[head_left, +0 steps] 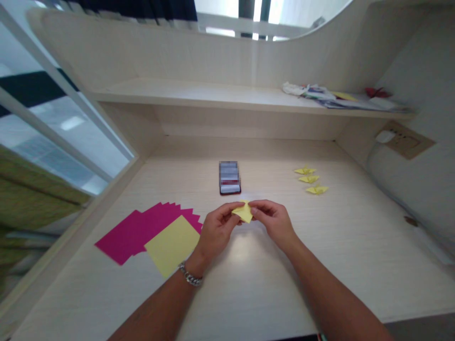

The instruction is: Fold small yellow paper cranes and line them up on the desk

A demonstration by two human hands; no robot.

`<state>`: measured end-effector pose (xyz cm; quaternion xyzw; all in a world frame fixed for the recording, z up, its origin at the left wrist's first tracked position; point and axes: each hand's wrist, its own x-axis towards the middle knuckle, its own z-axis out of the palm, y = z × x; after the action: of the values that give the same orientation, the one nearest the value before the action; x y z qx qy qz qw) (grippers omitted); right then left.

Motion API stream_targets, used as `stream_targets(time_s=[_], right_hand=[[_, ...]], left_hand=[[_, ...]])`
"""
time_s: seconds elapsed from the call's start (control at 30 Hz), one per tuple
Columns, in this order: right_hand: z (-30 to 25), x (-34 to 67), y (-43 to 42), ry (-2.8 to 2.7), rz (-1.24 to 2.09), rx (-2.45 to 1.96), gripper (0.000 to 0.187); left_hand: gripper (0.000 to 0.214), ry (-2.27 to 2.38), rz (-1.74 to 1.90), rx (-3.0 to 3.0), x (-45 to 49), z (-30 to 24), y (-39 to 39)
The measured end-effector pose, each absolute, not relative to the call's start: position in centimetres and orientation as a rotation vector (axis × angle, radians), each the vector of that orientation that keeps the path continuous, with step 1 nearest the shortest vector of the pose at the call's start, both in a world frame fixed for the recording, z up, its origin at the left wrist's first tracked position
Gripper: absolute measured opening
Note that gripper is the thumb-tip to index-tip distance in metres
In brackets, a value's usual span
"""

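Note:
A small piece of folded yellow paper (pixel 243 212) is held up between my two hands, over the middle of the desk. My left hand (pixel 219 226) pinches its left side between thumb and fingers. On the opposite side, my right hand (pixel 273 220) grips it the same way. Just beyond my hands lies a phone (pixel 230 177) with a blurred screen. Several magenta paper sheets (pixel 124 237) are fanned out to the left, with a flat yellow sheet (pixel 172 244) on top, partly behind my left wrist. Three folded yellow paper pieces (pixel 309 179) sit in a column at the right.
A shelf (pixel 213 97) runs across the back above the desk (pixel 256 293). Papers (pixel 341 99) and a red folded item (pixel 377 92) rest at its right end. A wall socket (pixel 405 139) holds a white plug, whose cable (pixel 377 175) runs down the right side.

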<state>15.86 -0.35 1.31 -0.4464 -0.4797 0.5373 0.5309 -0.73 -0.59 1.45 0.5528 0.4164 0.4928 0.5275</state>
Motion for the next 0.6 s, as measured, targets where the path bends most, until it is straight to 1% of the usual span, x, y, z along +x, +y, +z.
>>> stream_targets(time_s=[0.2,0.4,0.6], right_hand=[[1.49,15.58,-0.29,-1.053,1.335,-1.098,0.030],[1.38,15.59,-0.28,-1.033,1.368,-1.079,0.027],[1.05,15.83,-0.13,-1.064,1.361,-1.066,0.024]], left_hand=[[0.035,1.137,1.152,1.381,-0.67,1.56,-0.82],[0.036,1.214,1.149,1.371,-0.56,1.38,-0.74],[0.035,1.126,1.177,1.309,-0.52,1.12,-0.50]])
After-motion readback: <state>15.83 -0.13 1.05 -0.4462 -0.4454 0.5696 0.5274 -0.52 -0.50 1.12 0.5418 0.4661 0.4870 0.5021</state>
